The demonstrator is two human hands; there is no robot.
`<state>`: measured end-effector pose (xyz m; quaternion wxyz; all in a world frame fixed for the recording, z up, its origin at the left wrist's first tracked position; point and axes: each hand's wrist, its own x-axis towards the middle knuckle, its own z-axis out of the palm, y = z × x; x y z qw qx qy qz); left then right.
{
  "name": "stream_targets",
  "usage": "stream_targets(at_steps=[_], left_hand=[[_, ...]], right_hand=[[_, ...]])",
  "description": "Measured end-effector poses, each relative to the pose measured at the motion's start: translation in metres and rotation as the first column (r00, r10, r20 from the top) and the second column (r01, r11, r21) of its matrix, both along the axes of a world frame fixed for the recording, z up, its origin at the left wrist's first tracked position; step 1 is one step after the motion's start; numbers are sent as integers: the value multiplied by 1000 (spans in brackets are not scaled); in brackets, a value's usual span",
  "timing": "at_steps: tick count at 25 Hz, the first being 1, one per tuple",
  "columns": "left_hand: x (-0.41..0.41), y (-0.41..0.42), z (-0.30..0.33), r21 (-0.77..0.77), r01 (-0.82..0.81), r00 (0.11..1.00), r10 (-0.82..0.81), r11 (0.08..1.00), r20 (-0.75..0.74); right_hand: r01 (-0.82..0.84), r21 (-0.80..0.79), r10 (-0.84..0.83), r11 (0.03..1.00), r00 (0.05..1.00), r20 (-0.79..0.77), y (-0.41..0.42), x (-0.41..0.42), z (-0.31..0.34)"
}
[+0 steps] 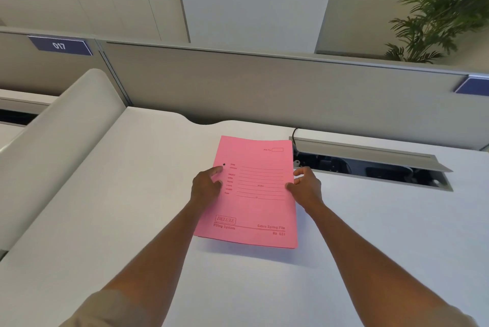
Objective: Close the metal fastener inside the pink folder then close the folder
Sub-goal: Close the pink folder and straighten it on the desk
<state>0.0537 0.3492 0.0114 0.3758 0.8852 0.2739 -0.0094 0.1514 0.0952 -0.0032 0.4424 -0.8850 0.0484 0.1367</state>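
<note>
Pink folder (254, 194) lies flat on tabletop (132, 194), cover down, just left of open cable tray (370, 168). My left hand (206, 186) rests on folder's left edge, fingers loose, clamping nothing. My right hand (307, 186) touches folder's right edge, grip open, maybe pinching edge; hard to tell. Fastener hidden inside. Folder looks shut, so final step; next: press cover flat, release.

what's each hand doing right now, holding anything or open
Left hand: open, fingers resting on the left edge of the closed pink folder.
Right hand: fingers curled at the folder's right edge; a real grip cannot be told.
</note>
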Motion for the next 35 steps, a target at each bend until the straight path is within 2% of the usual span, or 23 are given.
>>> stream_targets(at_steps=[9, 17, 22, 24, 27, 31, 35], left_hand=[[41, 14, -26, 80, -62, 998, 61, 995, 8], [49, 22, -43, 189, -10, 1000, 12, 982, -9], [49, 20, -42, 189, 2, 1000, 0, 982, -9], [48, 19, -40, 248, 11, 1000, -13, 969, 5], [50, 14, -36, 347, 78, 995, -95, 935, 31], [56, 0, -37, 378, 242, 966, -259, 894, -6], [59, -17, -47, 399, 362, 928, -368, 842, -67]], right_hand=[[7, -39, -6, 999, 1000, 29, 30, 33, -21], [7, -97, -1, 995, 998, 62, 36, 47, -31], [7, -150, 12, 989, 992, 125, 28, 48, -34], [3, -168, 23, 986, 988, 151, 30, 46, -32], [-3, -191, 49, 981, 970, 238, 37, 42, -27], [-94, -261, 175, 961, 935, 309, 55, 31, -24], [-238, -429, 359, 871, 905, 228, 71, 16, -33]])
